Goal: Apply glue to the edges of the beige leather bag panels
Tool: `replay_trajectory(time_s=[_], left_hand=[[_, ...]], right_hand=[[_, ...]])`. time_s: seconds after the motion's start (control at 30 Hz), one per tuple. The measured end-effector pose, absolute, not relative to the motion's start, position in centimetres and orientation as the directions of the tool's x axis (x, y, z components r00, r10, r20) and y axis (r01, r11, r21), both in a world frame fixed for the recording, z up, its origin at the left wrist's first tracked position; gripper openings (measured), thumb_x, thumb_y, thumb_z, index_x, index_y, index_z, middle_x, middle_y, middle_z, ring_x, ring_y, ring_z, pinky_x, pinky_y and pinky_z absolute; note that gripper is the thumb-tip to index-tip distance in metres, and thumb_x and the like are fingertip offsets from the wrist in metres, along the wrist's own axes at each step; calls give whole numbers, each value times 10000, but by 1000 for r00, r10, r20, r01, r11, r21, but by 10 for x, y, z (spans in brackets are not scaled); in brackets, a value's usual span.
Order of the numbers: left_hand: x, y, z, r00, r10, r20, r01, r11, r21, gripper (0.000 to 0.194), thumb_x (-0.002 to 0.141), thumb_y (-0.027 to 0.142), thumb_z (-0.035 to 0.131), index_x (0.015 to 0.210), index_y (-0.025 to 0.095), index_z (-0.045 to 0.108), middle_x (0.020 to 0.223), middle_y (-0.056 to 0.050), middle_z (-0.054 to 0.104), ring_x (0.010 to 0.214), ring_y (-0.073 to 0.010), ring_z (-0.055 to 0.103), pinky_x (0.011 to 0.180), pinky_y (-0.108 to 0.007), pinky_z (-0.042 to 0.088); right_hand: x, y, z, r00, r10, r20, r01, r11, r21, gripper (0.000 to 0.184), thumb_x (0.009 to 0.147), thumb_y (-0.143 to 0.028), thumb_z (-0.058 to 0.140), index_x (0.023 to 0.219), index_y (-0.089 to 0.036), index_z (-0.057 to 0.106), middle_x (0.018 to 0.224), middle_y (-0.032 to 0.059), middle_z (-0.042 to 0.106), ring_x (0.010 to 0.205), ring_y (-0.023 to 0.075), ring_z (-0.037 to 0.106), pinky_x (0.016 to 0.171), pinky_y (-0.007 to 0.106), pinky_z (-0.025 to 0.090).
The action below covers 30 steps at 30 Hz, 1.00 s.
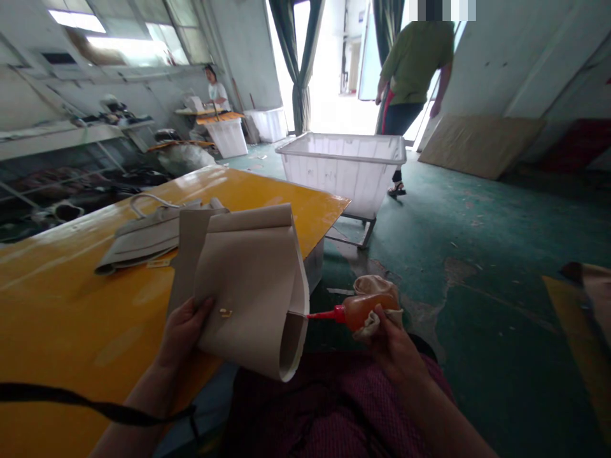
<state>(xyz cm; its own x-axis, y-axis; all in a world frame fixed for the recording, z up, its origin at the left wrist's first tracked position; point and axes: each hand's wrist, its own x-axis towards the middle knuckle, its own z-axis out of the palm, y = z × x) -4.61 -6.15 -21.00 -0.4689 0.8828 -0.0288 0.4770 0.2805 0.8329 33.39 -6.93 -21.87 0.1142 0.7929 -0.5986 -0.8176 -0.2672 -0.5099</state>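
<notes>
My left hand (184, 331) grips the lower left edge of a folded beige leather-like piece (252, 286), holding it up over the corner of the yellow table (71, 305). My right hand (389, 337) is closed around an orange squeeze bottle (367, 307) wrapped in a cloth. The bottle's red nozzle (327, 314) touches the right edge of the beige piece. A small metal fitting (225, 312) sits on the piece near my left thumb.
More beige pieces with a handle loop (147, 232) lie on the table behind. A white plastic tub on a frame (348, 165) stands ahead. One person in green (415, 70) walks by the doorway; another person (214, 89) works at a far bench.
</notes>
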Motion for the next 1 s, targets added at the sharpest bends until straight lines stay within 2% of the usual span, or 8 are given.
replay_trajectory(time_s=[0.23, 0.33, 0.4, 0.6, 0.73, 0.87, 1.0], left_hand=[[-48, -64, -217, -472, 881, -42, 417, 265, 869, 635, 580, 723, 661, 916, 185, 698, 905, -78, 742, 852, -296, 656, 700, -324, 515], [-53, -63, -223, -459, 887, -44, 400, 250, 882, 642, 605, 727, 664, 931, 175, 698, 896, -82, 738, 834, -282, 654, 688, -314, 515], [-56, -63, -227, -446, 895, -18, 423, 229, 877, 619, 637, 721, 656, 915, 170, 700, 876, -82, 732, 828, -274, 651, 684, -309, 514], [-50, -63, -219, -452, 892, -14, 424, 228, 876, 621, 599, 704, 667, 894, 160, 711, 874, -85, 735, 799, -261, 655, 651, -289, 509], [-48, -62, -218, -443, 896, -6, 414, 211, 885, 642, 599, 717, 665, 912, 159, 721, 886, -86, 740, 810, -265, 665, 679, -295, 519], [-51, -59, -222, -433, 901, 14, 430, 193, 882, 621, 617, 707, 654, 924, 173, 730, 900, -81, 745, 840, -276, 664, 693, -300, 523], [-46, -58, -217, -449, 893, 26, 444, 198, 874, 577, 595, 679, 648, 877, 183, 733, 876, -79, 748, 837, -288, 662, 699, -306, 520]], right_hand=[[335, -68, -225, 65, 782, -620, -866, -265, -425, 632, 361, -201, 973, 901, -168, 647, 815, 2, 713, 660, 176, 667, 481, 270, 598], [336, -69, -223, 108, 800, -590, -844, -239, -479, 708, 259, -137, 967, 888, -168, 645, 794, -11, 707, 659, 177, 663, 525, 306, 622], [336, -70, -222, 141, 811, -568, -822, -223, -523, 756, 205, -125, 963, 890, -165, 646, 793, -16, 707, 650, 178, 658, 496, 297, 611], [331, -74, -217, 227, 822, -522, -775, -172, -608, 670, 268, -306, 986, 808, -162, 616, 755, -30, 684, 627, 150, 635, 475, 268, 593], [328, -77, -215, 292, 829, -477, -746, -114, -656, 698, 191, -261, 981, 751, -171, 574, 703, -55, 655, 642, 145, 641, 483, 209, 565], [332, -83, -221, 292, 858, -423, -724, -91, -684, 631, 304, -302, 981, 793, -193, 597, 739, -63, 658, 652, 113, 627, 534, 186, 562], [339, -88, -229, 290, 881, -373, -705, -68, -706, 596, 399, -292, 967, 896, -229, 645, 897, -34, 682, 780, 146, 650, 589, 208, 581]])
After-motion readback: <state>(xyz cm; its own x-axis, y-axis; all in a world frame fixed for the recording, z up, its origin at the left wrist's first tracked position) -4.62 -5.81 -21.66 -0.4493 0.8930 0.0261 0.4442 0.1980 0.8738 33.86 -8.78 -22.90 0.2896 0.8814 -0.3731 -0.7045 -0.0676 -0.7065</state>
